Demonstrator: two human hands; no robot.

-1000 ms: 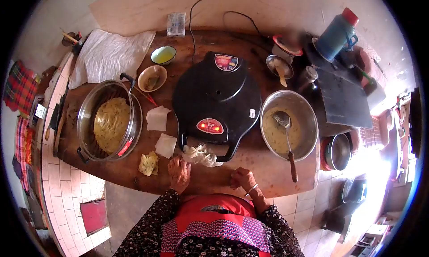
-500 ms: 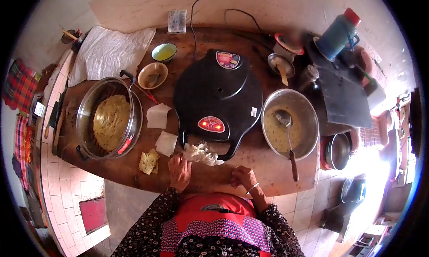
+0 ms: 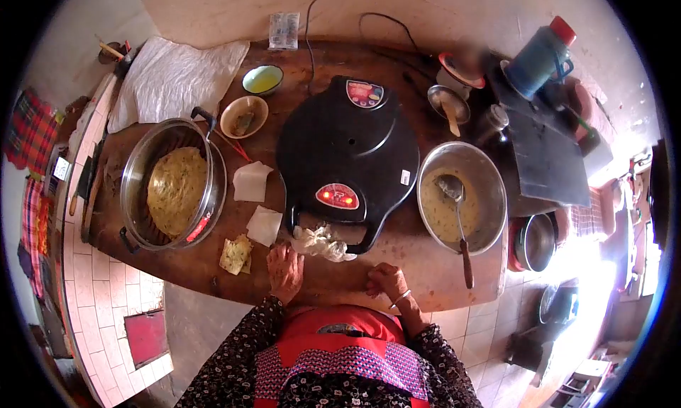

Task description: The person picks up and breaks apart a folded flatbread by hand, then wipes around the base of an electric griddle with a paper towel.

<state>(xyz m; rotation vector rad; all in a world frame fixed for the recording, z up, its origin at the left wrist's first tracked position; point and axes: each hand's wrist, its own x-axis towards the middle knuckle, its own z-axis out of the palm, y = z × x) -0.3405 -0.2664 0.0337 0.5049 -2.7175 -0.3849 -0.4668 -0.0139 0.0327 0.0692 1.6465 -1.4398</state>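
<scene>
My left hand (image 3: 285,272) lies flat on the wooden table, fingers stretched out, beside the cloth (image 3: 323,243) wrapped on the handle of the black electric griddle (image 3: 347,146). The griddle's lid is down and its red lights are on. Near the table's front edge, my right hand (image 3: 387,280) rests with its fingers curled in; whether anything is inside cannot be seen. A piece of flatbread (image 3: 235,255) and two square papers, one of them a white paper (image 3: 264,226), lie left of the griddle.
At the left stands a steel pot (image 3: 133,188) holding a large flatbread (image 3: 175,192). A metal bowl (image 3: 496,216) of batter with a ladle (image 3: 466,263) is right of the griddle. Two small bowls, a white cloth (image 3: 177,82) and a blue thermos (image 3: 533,60) are further back.
</scene>
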